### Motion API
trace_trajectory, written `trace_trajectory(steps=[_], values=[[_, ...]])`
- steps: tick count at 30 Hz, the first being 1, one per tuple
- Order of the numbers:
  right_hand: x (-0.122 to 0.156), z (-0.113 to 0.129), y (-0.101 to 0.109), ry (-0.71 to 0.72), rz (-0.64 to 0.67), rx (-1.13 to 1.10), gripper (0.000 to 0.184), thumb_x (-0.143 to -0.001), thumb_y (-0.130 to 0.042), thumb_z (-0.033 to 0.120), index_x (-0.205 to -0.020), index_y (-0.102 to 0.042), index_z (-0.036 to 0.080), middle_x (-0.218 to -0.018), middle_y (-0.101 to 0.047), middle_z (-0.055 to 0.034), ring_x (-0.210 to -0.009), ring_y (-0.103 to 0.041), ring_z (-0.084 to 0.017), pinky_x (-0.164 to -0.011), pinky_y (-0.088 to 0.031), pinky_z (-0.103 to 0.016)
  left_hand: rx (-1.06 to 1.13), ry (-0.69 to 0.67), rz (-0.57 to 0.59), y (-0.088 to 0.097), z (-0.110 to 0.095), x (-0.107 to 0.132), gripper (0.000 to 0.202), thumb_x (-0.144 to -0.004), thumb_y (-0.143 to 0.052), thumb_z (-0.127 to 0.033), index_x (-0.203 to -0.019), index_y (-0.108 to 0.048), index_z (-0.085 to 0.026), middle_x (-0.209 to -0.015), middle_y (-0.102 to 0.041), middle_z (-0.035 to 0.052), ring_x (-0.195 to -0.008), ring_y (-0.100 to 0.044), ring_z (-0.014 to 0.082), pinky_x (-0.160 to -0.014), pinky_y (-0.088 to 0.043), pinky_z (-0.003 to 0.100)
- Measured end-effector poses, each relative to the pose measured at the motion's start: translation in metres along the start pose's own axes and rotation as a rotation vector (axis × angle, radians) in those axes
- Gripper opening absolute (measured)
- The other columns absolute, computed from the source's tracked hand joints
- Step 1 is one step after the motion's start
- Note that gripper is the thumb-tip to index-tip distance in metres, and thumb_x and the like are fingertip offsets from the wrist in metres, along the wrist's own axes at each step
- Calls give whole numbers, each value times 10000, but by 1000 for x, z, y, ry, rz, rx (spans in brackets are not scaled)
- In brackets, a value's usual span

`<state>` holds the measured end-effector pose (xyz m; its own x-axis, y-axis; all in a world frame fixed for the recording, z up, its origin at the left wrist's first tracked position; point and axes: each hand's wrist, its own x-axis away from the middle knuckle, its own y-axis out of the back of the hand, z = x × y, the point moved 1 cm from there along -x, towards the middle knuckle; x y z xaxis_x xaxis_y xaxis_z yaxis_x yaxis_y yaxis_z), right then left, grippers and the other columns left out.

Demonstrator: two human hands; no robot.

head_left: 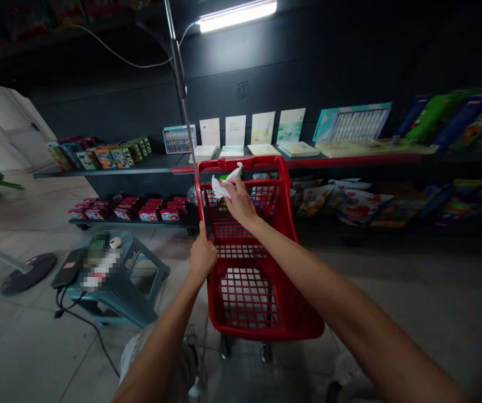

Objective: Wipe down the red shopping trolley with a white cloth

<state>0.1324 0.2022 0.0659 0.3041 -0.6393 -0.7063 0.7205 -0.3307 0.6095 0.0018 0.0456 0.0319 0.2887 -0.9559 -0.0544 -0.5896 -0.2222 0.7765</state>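
A red plastic shopping cart (308, 319) with grid walls stands in front of me. My left hand (202, 256) is closed on its left rim, the index finger stretched along the edge. Reaching over the basket, my right hand (239, 200) grips a crumpled white tissue (219, 189) close to the cart's far end. Parts of the tissue stick out past the fingers. The palm side of the right hand is hidden, so I cannot tell whether the tissue touches the cart.
A dark shelf (157, 163) behind the cart carries boxes, upright booklets (235, 131) and snack bags (360, 204). A metal pole (177, 70) rises beside the cart's left edge. At left stand a grey-blue stool (140, 291) with devices and cables, and a round pole base (28, 273).
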Motion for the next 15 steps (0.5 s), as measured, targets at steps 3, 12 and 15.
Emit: trace_trajectory(steps=[3,12,15], values=[[-8,-9,-44,-39,-20,17,466,-966,-452,108,-1392,-611,211,-1441,-514,-120,-1379,-448,-269,-1172,-443,-420,-82,18,15,2,-1,3,786,-956,-409,-196,-1697,-147,-172,-1201,-760,184,-1102,-730,324,-1006,-512,429],[91,-54,-147,-46,272,123,468,-1037,-408,155,-1453,-608,230,-1485,-560,-129,-1415,-390,-312,-1142,-408,-476,-179,36,8,-1,-8,10,776,-956,-406,-187,-1692,-164,-164,-1169,-770,174,-1026,-741,306,-999,-511,418],[126,-69,-153,26,451,141,381,-1070,-412,240,-1356,-664,238,-1458,-592,-93,-1429,-395,-266,-1171,-397,-439,-166,42,12,-3,-12,10,778,-957,-396,-188,-1693,-145,-158,-1199,-759,181,-1045,-737,313,-997,-515,427]])
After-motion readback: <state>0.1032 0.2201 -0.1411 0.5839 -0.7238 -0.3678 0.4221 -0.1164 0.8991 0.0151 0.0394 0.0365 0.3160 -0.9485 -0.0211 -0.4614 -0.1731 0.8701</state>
